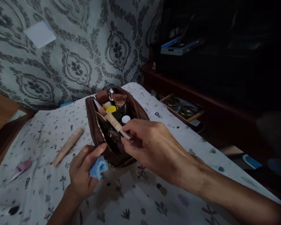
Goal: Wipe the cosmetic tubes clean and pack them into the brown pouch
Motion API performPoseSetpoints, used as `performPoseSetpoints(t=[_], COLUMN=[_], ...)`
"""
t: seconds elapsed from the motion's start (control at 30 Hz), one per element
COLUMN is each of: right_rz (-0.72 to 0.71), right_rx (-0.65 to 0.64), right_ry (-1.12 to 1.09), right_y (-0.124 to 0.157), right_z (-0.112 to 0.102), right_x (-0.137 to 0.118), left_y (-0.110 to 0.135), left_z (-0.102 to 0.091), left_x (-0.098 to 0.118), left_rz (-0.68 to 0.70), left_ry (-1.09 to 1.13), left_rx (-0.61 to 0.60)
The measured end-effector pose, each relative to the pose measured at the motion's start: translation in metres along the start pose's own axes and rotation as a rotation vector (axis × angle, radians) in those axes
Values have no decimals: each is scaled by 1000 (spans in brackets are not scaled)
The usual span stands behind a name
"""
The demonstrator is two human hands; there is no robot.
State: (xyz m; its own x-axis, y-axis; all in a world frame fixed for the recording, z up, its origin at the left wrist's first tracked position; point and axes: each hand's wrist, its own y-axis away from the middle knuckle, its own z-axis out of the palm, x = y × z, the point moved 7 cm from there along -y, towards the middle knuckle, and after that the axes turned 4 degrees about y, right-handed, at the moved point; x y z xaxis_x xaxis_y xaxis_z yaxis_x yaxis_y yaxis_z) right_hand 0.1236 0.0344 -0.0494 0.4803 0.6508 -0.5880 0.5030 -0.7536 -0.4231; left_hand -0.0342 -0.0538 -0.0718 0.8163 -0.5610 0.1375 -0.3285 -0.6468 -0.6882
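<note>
A slim cream-coloured tube (114, 121) slants over the open mouth of a brown zip bag (91, 117), its near end pinched between the thumb and fingers of the person's right hand (151, 139). Around it in the bag stand a brown squeeze tube (120, 100), a yellow lid (110, 109) and a white cap (125, 119). The left hand (81, 168) is closed around a crumpled blue cloth (98, 167), with a fingertip resting on the bag's near left zip edge. The bag sits on a white sheet (121, 203) printed with small plants. Left of it lie a longer beige tube (68, 147) and, farther out, a pink item (23, 166), too blurred to identify. Behind rises a grey patterned wall (77, 67); to the right, dim dark furniture (152, 79)
</note>
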Motion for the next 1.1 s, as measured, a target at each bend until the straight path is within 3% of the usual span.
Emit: performPoseSetpoints(t=[0.37, 0.5, 0.77, 1.1], right_rz=[-107, -159, -143, -141], right_rx=[-76, -45, 82, 5], right_ry=[257, 338, 255, 329], right_y=[-14, -12, 4, -7], right_z=[14, 15, -6, 11], right_x=[-16, -21, -15, -16], left_y=[1, -1, 2, 0], left_z=[1, 1, 1, 2], left_x=[0, 0, -1, 0], left_rz=[16, 1, 26, 6], left_ry=[21, 45, 47, 63], left_rx=[26, 39, 68, 45])
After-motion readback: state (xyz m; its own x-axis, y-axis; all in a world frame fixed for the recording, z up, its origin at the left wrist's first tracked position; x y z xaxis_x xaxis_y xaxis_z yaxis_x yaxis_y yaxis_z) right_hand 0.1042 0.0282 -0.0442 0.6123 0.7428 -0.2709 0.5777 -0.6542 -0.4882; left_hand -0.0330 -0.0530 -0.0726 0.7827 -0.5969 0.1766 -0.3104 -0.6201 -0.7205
